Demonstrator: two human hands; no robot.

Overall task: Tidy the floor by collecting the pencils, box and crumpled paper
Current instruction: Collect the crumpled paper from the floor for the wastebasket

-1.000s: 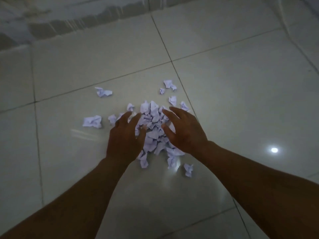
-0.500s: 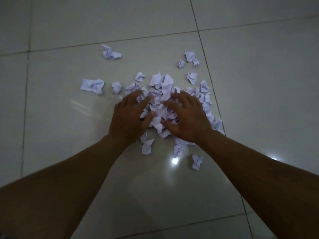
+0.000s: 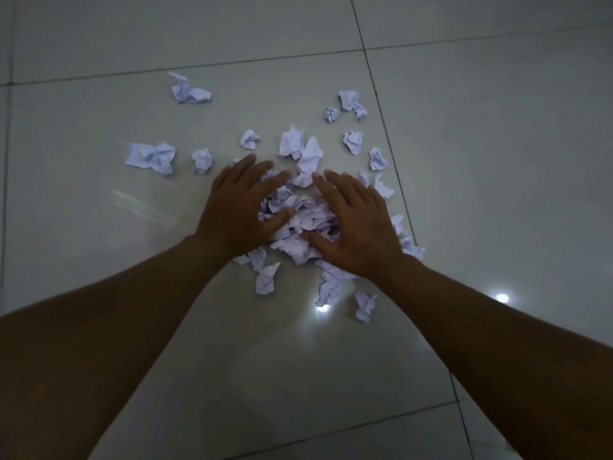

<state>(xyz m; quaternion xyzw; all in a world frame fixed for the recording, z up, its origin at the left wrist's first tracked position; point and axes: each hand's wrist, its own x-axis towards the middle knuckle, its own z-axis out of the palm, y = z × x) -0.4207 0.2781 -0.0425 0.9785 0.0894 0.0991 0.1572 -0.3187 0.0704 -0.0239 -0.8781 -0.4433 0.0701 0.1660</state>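
A heap of crumpled white paper [image 3: 306, 219] lies on the pale tiled floor in the middle of the head view. My left hand [image 3: 240, 207] rests palm down on the heap's left side, fingers spread. My right hand [image 3: 356, 224] lies flat on its right side, fingers apart, thumb pointing toward the left hand. Paper bunches up between the two palms. Loose scraps lie around: a large one [image 3: 151, 157] at the left, one far back [image 3: 189, 91], several at the back right [image 3: 351, 102], and some near my wrists [image 3: 265, 282]. No pencils or box show.
Glossy pale floor tiles [image 3: 497, 161] with dark grout lines surround the heap. Bright light reflections sit on the tile near my right forearm [image 3: 502, 297] and just in front of the heap [image 3: 321, 308].
The view has tilted down and closer. Both hands dropped from hovering onto the heap and pressed the paper together between them; over the last half second they barely shifted.
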